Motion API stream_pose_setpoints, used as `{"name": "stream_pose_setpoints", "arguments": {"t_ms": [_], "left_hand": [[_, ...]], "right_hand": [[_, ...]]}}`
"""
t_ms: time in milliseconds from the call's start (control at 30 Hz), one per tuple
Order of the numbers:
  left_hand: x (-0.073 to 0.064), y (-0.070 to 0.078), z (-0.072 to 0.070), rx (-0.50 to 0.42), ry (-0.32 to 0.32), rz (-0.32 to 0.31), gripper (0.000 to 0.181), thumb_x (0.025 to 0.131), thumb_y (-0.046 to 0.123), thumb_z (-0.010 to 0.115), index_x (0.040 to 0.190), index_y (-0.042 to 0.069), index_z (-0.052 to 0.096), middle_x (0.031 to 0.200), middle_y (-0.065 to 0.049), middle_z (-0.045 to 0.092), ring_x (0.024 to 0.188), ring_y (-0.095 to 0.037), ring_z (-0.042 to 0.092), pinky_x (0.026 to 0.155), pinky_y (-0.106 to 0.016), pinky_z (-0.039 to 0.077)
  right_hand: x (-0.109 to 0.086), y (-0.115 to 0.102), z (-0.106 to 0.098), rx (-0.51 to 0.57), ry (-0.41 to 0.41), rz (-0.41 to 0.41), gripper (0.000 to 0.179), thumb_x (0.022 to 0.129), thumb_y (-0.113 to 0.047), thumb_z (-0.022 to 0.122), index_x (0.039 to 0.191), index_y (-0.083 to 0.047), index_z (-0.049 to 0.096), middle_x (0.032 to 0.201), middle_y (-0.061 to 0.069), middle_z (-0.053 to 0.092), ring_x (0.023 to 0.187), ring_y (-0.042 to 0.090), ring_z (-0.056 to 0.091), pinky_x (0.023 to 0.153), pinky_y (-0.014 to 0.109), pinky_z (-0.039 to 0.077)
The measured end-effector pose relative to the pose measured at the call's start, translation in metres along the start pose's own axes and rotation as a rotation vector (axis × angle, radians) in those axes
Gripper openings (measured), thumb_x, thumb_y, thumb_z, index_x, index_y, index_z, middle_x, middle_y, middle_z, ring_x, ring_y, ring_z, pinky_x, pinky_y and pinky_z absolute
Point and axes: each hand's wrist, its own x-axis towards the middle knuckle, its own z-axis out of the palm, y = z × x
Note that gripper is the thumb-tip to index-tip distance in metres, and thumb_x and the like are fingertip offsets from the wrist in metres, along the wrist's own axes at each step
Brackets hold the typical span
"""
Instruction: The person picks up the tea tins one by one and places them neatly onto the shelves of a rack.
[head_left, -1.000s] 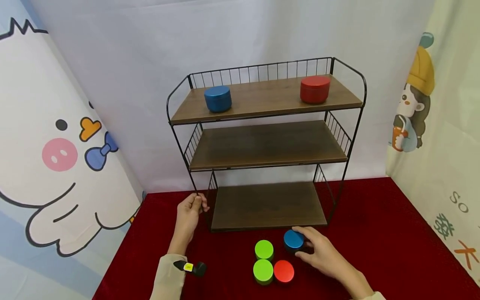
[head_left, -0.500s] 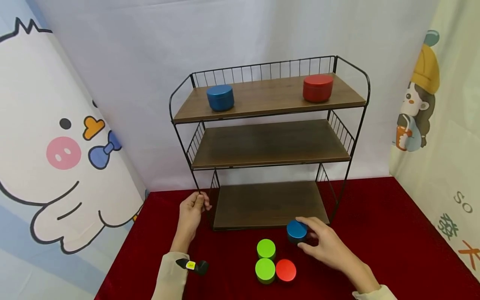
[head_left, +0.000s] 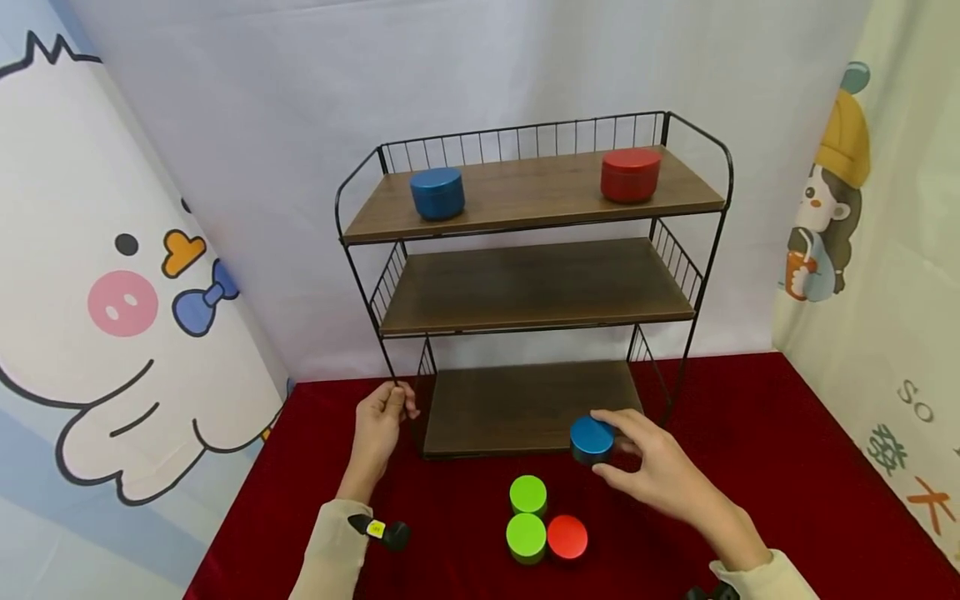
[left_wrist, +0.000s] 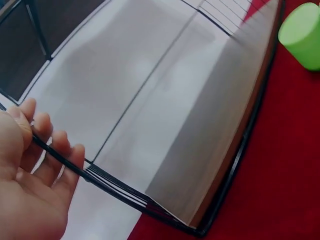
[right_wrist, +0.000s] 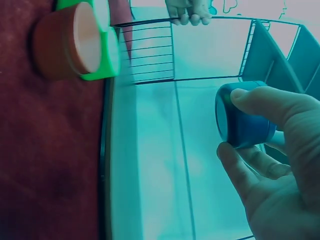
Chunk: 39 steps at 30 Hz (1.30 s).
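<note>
My right hand [head_left: 652, 462] grips a round blue tin [head_left: 592, 439] between thumb and fingers, in front of the bottom board of a three-tier shelf [head_left: 536, 287]. In the right wrist view the blue tin [right_wrist: 245, 115] is held from the side, lid outward. My left hand [head_left: 381, 425] holds the shelf's black left upright, low down; the left wrist view shows thumb and fingers around the thin metal rod [left_wrist: 60, 159]. On the red cloth, left of and nearer than the right hand, stand two green tins [head_left: 527, 537] and a red tin [head_left: 567, 537], close together.
Another blue tin [head_left: 437, 193] sits on the left of the top board, and another red tin [head_left: 630, 175] on its right. Wire rails edge the shelf. A white curtain [head_left: 525, 58] hangs behind, with printed cloths on both sides.
The blue tin in my right hand has risen from the cloth and moved away from me, toward the bottom board. My left hand keeps its hold on the upright.
</note>
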Motion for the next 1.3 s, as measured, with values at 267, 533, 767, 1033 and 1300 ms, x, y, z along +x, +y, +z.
{"name": "stream_pose_setpoints", "arguments": {"t_ms": [267,533,767,1033,1300], "left_hand": [[-0.002,-0.001,0.001,-0.011,0.004,0.043,0.036,0.112,0.023,0.046,0.102,-0.007,0.063,0.083,-0.006,0.063,0.076,-0.012,0.064,0.076,-0.026,0.057],[-0.002,0.003,-0.001,-0.076,-0.01,-0.009,0.059,0.114,0.04,0.036,0.107,-0.014,0.06,0.085,-0.007,0.065,0.078,-0.014,0.065,0.077,-0.027,0.059],[0.0,0.005,-0.002,-0.063,0.0,-0.053,0.06,0.113,0.044,0.034,0.103,-0.008,0.063,0.083,-0.004,0.066,0.076,-0.015,0.066,0.077,-0.032,0.06],[0.001,0.003,-0.003,-0.101,-0.012,-0.041,0.062,0.112,0.044,0.038,0.103,-0.012,0.061,0.079,-0.003,0.062,0.071,-0.014,0.064,0.074,-0.03,0.06],[0.005,0.001,-0.006,-0.101,-0.042,-0.057,0.063,0.111,0.046,0.039,0.105,-0.013,0.061,0.08,-0.004,0.061,0.074,-0.014,0.064,0.076,-0.029,0.06]], "right_hand": [[0.015,-0.013,-0.023,-0.036,0.054,-0.083,0.069,0.077,0.005,0.087,0.139,0.0,0.057,0.122,0.012,0.064,0.104,0.019,0.071,0.084,0.032,0.062],[0.031,-0.026,-0.042,-0.137,0.086,-0.148,0.069,0.074,0.005,0.089,0.136,0.003,0.058,0.122,0.014,0.064,0.1,0.019,0.071,0.083,0.032,0.063],[0.047,-0.039,-0.061,-0.148,0.115,-0.18,0.07,0.074,0.007,0.088,0.138,0.001,0.058,0.126,0.016,0.064,0.109,0.028,0.068,0.089,0.028,0.059],[0.061,-0.048,-0.077,-0.169,0.139,-0.198,0.073,0.074,0.009,0.088,0.139,0.003,0.056,0.128,0.018,0.063,0.109,0.029,0.066,0.091,0.013,0.053],[0.073,-0.054,-0.09,-0.162,0.149,-0.2,0.074,0.075,0.009,0.087,0.141,0.002,0.055,0.131,0.018,0.061,0.114,0.029,0.064,0.088,0.03,0.059]]}}
